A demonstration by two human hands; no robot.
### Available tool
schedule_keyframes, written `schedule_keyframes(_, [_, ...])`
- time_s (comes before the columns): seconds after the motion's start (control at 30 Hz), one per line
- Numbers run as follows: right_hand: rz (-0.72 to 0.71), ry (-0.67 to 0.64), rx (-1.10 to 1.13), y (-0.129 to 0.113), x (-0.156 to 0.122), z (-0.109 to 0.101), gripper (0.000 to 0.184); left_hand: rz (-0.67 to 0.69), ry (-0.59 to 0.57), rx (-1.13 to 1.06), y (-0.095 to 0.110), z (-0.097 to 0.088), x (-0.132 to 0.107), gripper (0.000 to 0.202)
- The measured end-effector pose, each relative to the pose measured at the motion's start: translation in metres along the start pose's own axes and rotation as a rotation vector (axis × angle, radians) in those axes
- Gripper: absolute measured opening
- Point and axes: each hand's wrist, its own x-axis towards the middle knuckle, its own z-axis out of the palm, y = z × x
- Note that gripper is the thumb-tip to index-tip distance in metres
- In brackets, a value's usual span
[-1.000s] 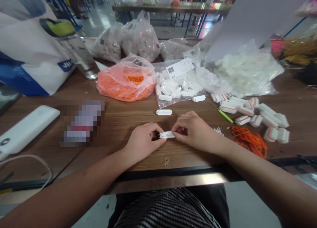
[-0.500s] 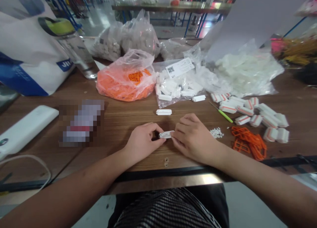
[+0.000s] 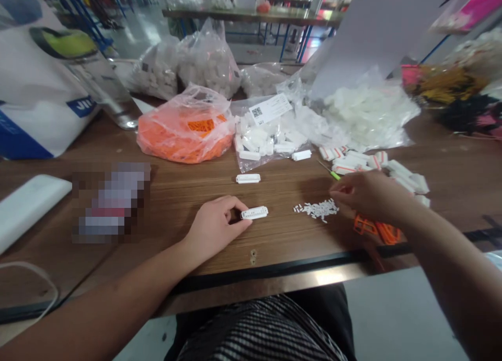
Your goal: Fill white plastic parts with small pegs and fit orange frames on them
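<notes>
My left hand (image 3: pixel 215 225) pinches one end of a white slotted plastic piece (image 3: pixel 255 212) between thumb and fingertips, low over the table. Rows of small dark holes or marks show along its top. My right hand (image 3: pixel 366 194) hovers to the right with fingers curled together; anything between the fingertips is hidden. Its fingertips are by a pile of tiny white pegs (image 3: pixel 319 209). Partly under the hand lies a green-handled pick (image 3: pixel 335 176). Orange plastic frames (image 3: pixel 386 233) lie below that wrist. Another white plastic piece (image 3: pixel 248 178) rests beyond my left hand.
White pieces with orange bands (image 3: pixel 347 165) are heaped at the right. Behind stand an orange-filled bag (image 3: pixel 176 136), an open bag of white pieces (image 3: pixel 269 136) and a bag of pale parts (image 3: pixel 364 115). A bottle (image 3: pixel 110 94) and a white power bank (image 3: pixel 35 204) occupy the left.
My right hand has left the white slotted piece and moved right, over the pegs and pick. My left hand still grips the piece. The view has shifted slightly to the right.
</notes>
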Motion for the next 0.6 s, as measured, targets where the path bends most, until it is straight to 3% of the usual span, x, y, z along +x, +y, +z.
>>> schedule_keyframes(0.13, [0.109,-0.077,-0.102,0.027,-0.003,-0.003,0.023,0.010,0.001,0.014,-0.001,0.000,0.001,0.008])
schedule_keyframes(0.27, [0.126,-0.111,-0.190,0.030,-0.005,-0.002,0.027,0.030,0.006,0.007,-0.001,-0.001,0.001,0.008])
schedule_keyframes(0.43, [0.131,-0.127,-0.125,0.034,-0.004,-0.002,0.027,0.020,-0.001,0.008,0.000,-0.002,0.001,0.008])
schedule_keyframes(0.6, [0.135,-0.061,-0.168,0.032,-0.010,0.005,0.027,0.017,-0.003,0.013,0.000,-0.002,0.001,0.008])
